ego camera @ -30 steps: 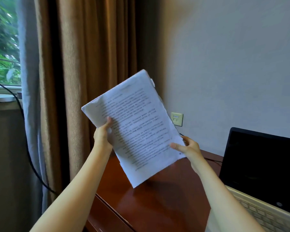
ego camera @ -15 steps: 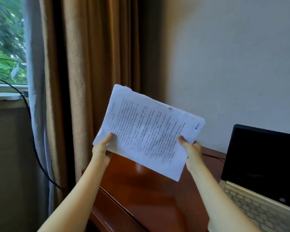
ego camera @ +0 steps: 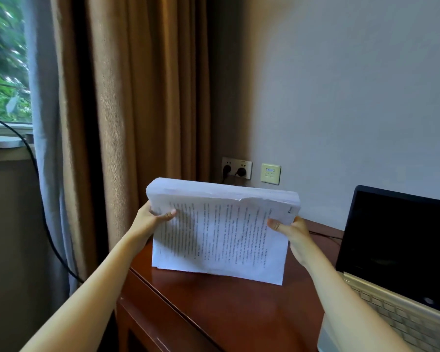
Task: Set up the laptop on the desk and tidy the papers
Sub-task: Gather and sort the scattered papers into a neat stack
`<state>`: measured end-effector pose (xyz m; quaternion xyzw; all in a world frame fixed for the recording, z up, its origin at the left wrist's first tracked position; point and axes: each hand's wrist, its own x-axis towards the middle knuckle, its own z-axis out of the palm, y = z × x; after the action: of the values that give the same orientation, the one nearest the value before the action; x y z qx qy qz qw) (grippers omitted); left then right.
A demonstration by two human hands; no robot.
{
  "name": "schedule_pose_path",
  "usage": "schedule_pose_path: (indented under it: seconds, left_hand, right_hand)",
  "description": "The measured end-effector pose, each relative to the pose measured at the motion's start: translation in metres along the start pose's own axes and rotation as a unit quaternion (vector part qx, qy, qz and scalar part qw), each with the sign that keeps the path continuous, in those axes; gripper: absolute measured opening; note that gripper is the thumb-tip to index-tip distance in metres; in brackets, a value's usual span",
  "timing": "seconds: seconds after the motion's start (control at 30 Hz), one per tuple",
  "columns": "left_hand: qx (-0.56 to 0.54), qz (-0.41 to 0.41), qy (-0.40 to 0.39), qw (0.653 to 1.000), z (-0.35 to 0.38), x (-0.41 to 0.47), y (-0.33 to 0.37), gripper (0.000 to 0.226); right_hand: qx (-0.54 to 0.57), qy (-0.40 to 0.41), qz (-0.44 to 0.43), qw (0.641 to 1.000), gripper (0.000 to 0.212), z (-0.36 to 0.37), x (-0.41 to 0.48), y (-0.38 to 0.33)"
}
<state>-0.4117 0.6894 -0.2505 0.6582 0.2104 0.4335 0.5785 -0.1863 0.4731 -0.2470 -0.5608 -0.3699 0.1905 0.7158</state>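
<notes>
Thick white paper stack [ego camera: 221,237] — glossy wooden desk [ego camera: 226,308]

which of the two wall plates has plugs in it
The left wall plate, nearest the curtain: two dark plugs sit in it. The yellowish plate to its right has none.

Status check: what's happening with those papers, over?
Left hand and right hand grip paper stack. Stack on edge over desk, contact unclear. Laptop open alongside, apart.

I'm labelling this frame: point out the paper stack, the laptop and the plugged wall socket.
paper stack [ego camera: 221,240], head view, printed front sheet.
laptop [ego camera: 396,245], head view, dark screen.
wall socket [ego camera: 235,162], head view, faceplate between the plugs.
</notes>
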Motion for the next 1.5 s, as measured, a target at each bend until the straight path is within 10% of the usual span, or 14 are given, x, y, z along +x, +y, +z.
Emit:
schedule_pose_path:
  seconds: [0.13, 0.33, 0.6, 0.77, 1.0, 1.5]
  left_hand:
    - [-0.025, 0.012, 0.002, 1.0, 0.008, 0.003, 0.001, 0.026]
    - [-0.023, 0.025, 0.027, 0.999, 0.015, 0.004, -0.002, 0.018]
    - [0.025, 0.012, 0.03, 0.999, 0.018, -0.001, 0.001, 0.013]
    - [0.052, -0.106, 0.003, 0.993, 0.002, -0.022, -0.024, 0.018]
    - [-0.339, -0.119, 0.083, 0.929, 0.045, -0.036, -0.015, 0.016]
    - [-0.28, -0.101, 0.163, 0.941, 0.098, -0.078, -0.003, 0.048]
  right_hand:
    - [-0.001, -0.022, 0.005, 1.0, 0.098, -0.004, 0.004, 0.008]
    - [0.012, -0.014, 0.021, 1.0, 0.084, -0.002, 0.003, 0.007]
    - [0.075, 0.109, 0.043, 0.99, 0.012, 0.012, -0.005, 0.003]
    - [0.107, 0.163, 0.045, 0.98, 0.009, 0.0, -0.007, -0.005]
    - [0.173, 0.215, 0.09, 0.957, 0.028, 0.004, -0.006, 0.005]
    - [0.212, 0.161, 0.181, 0.947, 0.033, 0.022, -0.038, 0.034]
